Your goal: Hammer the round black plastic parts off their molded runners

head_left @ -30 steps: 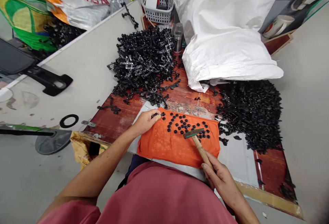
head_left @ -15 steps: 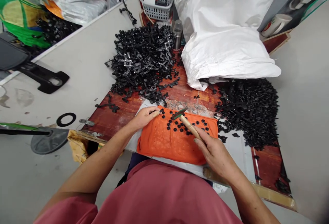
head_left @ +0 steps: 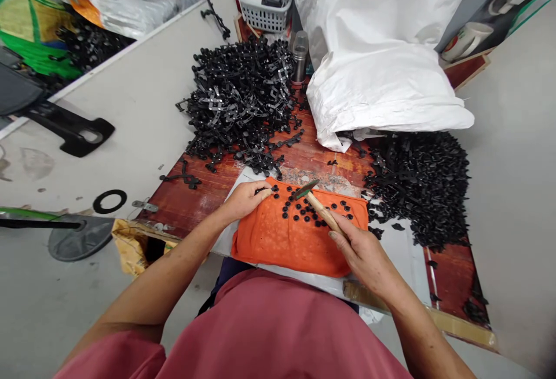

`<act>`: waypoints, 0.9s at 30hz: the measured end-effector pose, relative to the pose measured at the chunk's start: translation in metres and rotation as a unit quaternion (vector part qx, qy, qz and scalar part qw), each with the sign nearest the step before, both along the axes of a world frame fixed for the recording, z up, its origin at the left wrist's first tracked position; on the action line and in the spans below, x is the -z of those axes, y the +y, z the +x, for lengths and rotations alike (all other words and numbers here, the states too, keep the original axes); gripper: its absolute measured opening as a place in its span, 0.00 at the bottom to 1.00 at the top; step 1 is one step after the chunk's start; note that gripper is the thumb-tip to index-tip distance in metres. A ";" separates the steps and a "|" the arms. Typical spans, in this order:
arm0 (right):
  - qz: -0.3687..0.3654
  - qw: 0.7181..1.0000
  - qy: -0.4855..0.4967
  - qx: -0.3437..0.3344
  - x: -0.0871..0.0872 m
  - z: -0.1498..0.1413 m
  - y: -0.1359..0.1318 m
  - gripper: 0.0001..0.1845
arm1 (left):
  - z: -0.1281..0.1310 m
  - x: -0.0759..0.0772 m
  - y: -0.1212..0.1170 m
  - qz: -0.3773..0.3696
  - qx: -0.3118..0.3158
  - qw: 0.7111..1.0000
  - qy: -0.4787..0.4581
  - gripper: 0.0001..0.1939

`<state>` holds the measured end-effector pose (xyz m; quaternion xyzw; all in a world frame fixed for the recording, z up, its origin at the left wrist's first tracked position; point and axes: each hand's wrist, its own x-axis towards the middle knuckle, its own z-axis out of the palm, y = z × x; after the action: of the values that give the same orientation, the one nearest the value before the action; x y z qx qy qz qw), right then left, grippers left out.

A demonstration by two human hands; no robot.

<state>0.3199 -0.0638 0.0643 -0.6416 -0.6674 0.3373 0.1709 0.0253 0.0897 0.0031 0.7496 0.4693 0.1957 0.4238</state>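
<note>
The right hand (head_left: 362, 248) is wrapped around the wooden handle of a hammer (head_left: 324, 211). The left hand (head_left: 247, 200) is in a pinch, with almost no gap between thumb and forefinger; a small black part (head_left: 259, 190) shows between them, mostly hidden by the fingers.

The handle's long axis runs from the right hand away from the body and leftward. The head lies crosswise to it, above the group of black discs (head_left: 296, 218) on the orange cloth (head_left: 278, 246). Its height over them cannot be told.

The left hand is at the far left corner of the cloth, with the leftmost discs just beside its fingertips. The hammer head lies to the right of these fingertips, near but apart. Most discs are between the two hands.
</note>
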 end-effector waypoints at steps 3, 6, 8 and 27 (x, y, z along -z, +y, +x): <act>0.001 1.000 -0.024 -0.004 -0.003 -0.003 0.006 0.28 | -0.002 0.003 0.000 0.005 0.005 1.000 -0.005 0.20; 0.000 0.999 -0.035 -0.007 -0.005 -0.004 0.011 0.29 | -0.003 0.005 0.000 0.002 0.005 1.000 -0.015 0.20; -0.001 0.999 -0.034 -0.006 -0.006 -0.005 0.013 0.29 | -0.004 0.005 -0.001 -0.002 0.004 1.000 -0.019 0.20; 0.031 0.998 -0.046 -0.020 -0.004 -0.008 0.014 0.29 | -0.001 -0.002 0.003 -0.035 -0.001 0.999 -0.039 0.20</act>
<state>0.3123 -0.0499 0.0682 -0.6372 -0.6975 0.2899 0.1532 0.0240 0.0923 0.0055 0.7254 0.4596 0.2086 0.4680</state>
